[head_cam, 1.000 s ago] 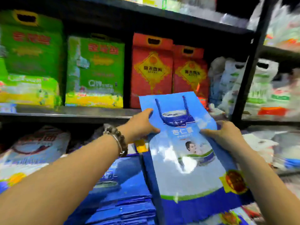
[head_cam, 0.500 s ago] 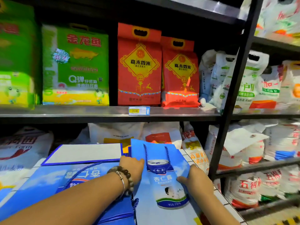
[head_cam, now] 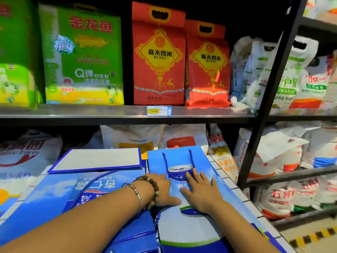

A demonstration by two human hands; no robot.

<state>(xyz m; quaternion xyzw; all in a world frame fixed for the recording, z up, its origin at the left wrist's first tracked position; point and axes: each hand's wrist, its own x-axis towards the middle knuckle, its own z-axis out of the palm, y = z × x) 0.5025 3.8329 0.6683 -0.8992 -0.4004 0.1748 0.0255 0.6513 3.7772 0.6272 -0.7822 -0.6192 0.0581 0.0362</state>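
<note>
Step in hand, as I read it: laying a flat blue paper bag [head_cam: 184,229] down and smoothing it. It's already down, and no lift is going on. The bag lies face up on the white tiled worktop [head_cam: 235,181], its left edge over a pile of the same blue bags [head_cam: 54,198], below the metal shelf [head_cam: 91,114] with the red rice packs [head_cam: 159,55].

Left hand [head_cam: 162,190], the one with the bead bracelet, rests palm down at the bag's left edge with the thumb stretched across the print. Right hand [head_cam: 202,194] is flat on the middle with its fingers fanned out. No grip on anything. Both hands are spread and pressing, not pinching.

Long axis runs away from the person toward the shelving, leaning a little left at the far end. The top end with the rope handle [head_cam: 165,162] points to the shelves and the bottom end points at the person. The handle loop lies flat on the face. The pile beside it lies crosswise, its print turned sideways.

Next move, my guess: square the bag's edges with the pile or the tile edge, then slide the palms off without dragging the bag — glossy paper probably skids easily.
</note>
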